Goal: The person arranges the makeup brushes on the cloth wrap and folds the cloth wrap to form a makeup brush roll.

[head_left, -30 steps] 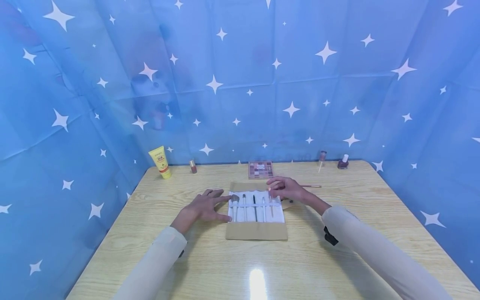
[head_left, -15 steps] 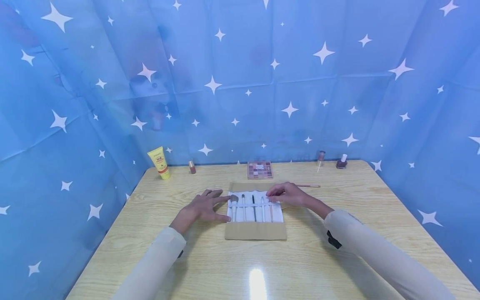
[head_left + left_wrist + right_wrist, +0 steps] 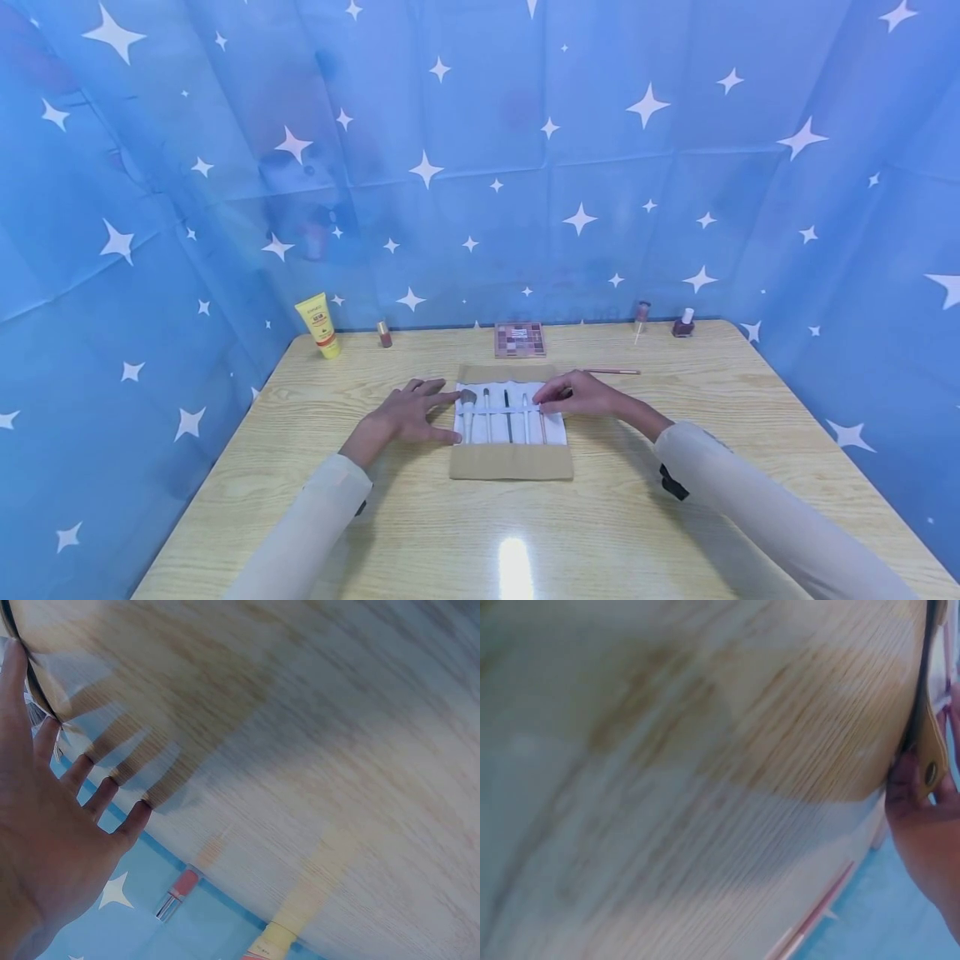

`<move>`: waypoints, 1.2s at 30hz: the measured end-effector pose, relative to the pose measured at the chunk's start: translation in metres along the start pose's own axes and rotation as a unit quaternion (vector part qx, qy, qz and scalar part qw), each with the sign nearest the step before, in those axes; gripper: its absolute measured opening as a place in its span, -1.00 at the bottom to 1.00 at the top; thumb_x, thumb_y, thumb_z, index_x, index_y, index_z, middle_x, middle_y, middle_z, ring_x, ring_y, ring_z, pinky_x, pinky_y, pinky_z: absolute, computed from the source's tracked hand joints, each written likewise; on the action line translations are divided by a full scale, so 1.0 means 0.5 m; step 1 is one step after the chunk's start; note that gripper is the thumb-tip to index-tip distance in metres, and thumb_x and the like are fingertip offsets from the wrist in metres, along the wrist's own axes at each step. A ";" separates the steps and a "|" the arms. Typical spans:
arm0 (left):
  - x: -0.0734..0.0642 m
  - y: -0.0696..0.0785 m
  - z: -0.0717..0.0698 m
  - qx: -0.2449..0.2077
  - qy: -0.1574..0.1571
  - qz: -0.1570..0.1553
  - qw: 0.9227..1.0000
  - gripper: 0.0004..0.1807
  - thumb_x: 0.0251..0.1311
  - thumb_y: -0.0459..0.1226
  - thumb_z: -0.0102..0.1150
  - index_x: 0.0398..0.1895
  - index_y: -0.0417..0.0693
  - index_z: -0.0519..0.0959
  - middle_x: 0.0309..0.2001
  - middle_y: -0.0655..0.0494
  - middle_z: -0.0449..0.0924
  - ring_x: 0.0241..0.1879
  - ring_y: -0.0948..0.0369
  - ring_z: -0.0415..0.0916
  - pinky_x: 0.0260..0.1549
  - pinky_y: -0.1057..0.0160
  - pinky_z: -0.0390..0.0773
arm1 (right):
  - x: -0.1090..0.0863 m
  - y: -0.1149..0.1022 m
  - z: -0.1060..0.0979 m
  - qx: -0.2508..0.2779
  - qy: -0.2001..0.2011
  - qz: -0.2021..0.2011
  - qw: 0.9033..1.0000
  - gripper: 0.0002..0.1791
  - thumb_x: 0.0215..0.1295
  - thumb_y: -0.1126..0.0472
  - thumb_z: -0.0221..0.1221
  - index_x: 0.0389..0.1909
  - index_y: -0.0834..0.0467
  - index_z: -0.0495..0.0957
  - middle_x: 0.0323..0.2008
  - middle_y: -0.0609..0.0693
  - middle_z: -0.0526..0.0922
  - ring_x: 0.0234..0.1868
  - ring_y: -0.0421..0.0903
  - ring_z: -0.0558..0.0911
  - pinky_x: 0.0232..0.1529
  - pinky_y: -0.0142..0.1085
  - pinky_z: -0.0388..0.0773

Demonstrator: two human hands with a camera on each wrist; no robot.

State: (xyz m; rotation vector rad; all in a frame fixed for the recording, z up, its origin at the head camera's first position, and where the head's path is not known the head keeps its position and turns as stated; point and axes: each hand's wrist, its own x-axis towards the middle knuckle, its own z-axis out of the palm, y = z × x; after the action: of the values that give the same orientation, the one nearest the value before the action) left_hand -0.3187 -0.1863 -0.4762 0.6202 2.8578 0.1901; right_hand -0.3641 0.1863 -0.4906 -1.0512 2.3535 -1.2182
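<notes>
A tan brush roll (image 3: 512, 462) with a white lining lies unfolded on the table. Several makeup brushes stand side by side under its elastic band, among them a fluffy brush (image 3: 468, 398) at the left and a dark slim brush (image 3: 508, 417) in the middle. My left hand (image 3: 408, 414) rests with spread fingers at the roll's left edge. At the right end, my right hand (image 3: 583, 393) pinches the top of a thin pinkish-handled makeup brush (image 3: 543, 429), whose upper end the fingers hide. In the right wrist view, a tan snap tab (image 3: 932, 750) shows beside the fingers.
Behind the roll lies an eyeshadow palette (image 3: 520, 340). A thin reddish stick (image 3: 611, 372) lies right of it. Along the back stand a yellow tube (image 3: 318, 325), a small red-and-gold bottle (image 3: 384, 334), a lip gloss tube (image 3: 642, 315) and a dark nail polish bottle (image 3: 683, 324).
My right hand has come down and slightly nearer along the roll's right end, the pinkish brush sliding lower under the band. My left hand has stayed in place.
</notes>
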 end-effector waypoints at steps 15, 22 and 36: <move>0.000 -0.001 0.000 -0.004 0.003 0.002 1.000 -0.02 0.09 0.53 0.14 0.60 0.55 0.22 0.66 0.11 0.01 0.62 -0.11 -0.06 0.50 -0.32 0.06 | -0.009 0.004 -0.012 -0.007 -0.011 -0.008 1.000 -0.74 0.43 0.33 0.30 0.07 0.30 0.71 -0.03 0.19 0.77 -0.02 0.14 0.73 -0.03 -0.35 0.68; -0.001 -0.002 0.002 -0.005 0.000 0.004 1.000 -0.02 0.10 0.52 0.13 0.60 0.53 0.21 0.66 0.11 0.01 0.62 -0.12 -0.07 0.49 -0.32 0.08 | -0.017 0.004 -0.022 -0.011 0.003 -0.001 1.000 -0.75 0.43 0.33 0.30 0.05 0.33 0.70 -0.02 0.20 0.77 0.02 0.11 0.74 0.02 -0.33 0.69; -0.004 0.000 -0.002 -0.003 0.002 0.013 1.000 -0.03 0.12 0.52 0.12 0.60 0.51 0.23 0.66 0.09 0.02 0.62 -0.14 -0.06 0.48 -0.33 0.10 | -0.042 0.012 -0.084 -0.044 0.043 0.010 0.998 -0.71 0.43 0.29 0.31 0.06 0.38 0.68 -0.03 0.27 0.76 0.04 0.18 0.73 0.02 -0.30 0.70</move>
State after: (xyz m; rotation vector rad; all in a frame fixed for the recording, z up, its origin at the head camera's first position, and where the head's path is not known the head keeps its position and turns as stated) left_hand -0.3170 -0.1874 -0.4748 0.6561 2.8536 0.2054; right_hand -0.3755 0.2283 -0.4718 -1.0178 2.4990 -1.1842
